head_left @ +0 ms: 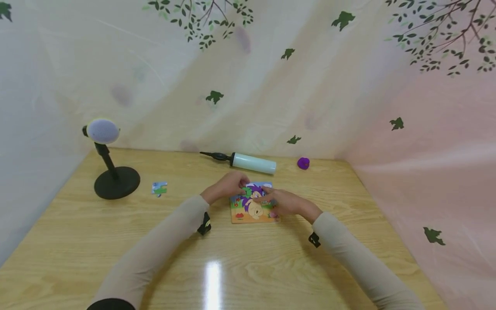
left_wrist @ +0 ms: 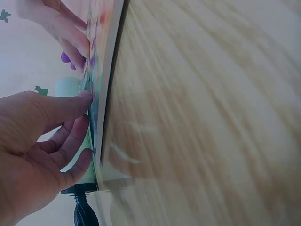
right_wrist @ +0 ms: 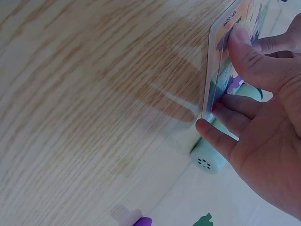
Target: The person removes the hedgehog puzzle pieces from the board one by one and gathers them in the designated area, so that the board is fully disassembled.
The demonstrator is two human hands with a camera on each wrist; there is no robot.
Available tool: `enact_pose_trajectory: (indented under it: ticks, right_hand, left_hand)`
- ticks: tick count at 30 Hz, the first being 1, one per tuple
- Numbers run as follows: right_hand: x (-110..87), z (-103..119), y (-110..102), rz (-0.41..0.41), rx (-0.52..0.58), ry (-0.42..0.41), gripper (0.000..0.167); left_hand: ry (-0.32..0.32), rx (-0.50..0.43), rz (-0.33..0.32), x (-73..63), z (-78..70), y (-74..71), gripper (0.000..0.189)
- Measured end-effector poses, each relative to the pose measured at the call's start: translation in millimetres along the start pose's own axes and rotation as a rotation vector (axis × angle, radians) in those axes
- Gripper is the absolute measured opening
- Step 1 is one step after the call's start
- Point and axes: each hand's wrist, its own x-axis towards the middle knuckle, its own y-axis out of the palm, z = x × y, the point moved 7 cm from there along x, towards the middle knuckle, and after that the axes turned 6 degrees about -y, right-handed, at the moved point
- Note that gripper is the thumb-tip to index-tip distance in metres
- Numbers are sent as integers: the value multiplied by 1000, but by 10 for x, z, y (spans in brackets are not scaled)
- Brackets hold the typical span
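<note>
A colourful jigsaw puzzle [head_left: 253,211] in a flat tray lies on the table, showing a purple-haired cartoon figure. At its upper left, my left hand [head_left: 231,184] touches the picture with thumb and fingertips; the left wrist view shows a gap between thumb and fingers. My right hand [head_left: 284,202] lies over the right side. In the right wrist view its thumb [right_wrist: 241,35] presses on the picture, while the other fingers reach to the tray's edge. Both hands cover parts of the puzzle. Off to the left lies a small blue and green puzzle piece [head_left: 159,188].
Behind the puzzle lies a pale green hand pump [head_left: 253,163] with a black nozzle. A purple object [head_left: 303,163] sits to its right. A round-headed lamp [head_left: 103,131] on a black base stands at the left of the wooden table [head_left: 271,267]. Printed cloth hangs behind.
</note>
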Motion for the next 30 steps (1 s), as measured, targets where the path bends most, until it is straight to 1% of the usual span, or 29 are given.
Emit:
enact_pose_trajectory:
  ticks: [3, 8, 14, 16, 20, 23, 26, 30]
  right_hand:
    - [-9, -10, 3, 0, 4, 4, 68]
    - [-11, 12, 5, 4, -1, -14, 68]
    - [-5, 0, -9, 0, 3, 15, 67]
    - [-3, 8, -7, 3, 4, 3, 67]
    - [0, 16, -3, 10, 7, -18, 68]
    - [2, -2, -13, 5, 1, -7, 68]
    - [0, -22, -20, 3, 2, 11, 68]
    - [-8, -42, 4, 18, 15, 29, 68]
  left_hand:
    - [13, 13, -3, 4, -7, 0, 35]
    - [10, 34, -1, -14, 21, -3, 35]
    - [35, 46, -35, -29, 28, -23, 34]
    - [43, 65, -41, -44, 31, -21, 34]
    - [69, 135, -73, -83, 28, -43, 34]
    - [78, 167, -108, -105, 26, -91, 34]
    - [74, 173, -127, -125, 45, -132, 34]
    - [80, 174, -133, -163, 97, -155, 35]
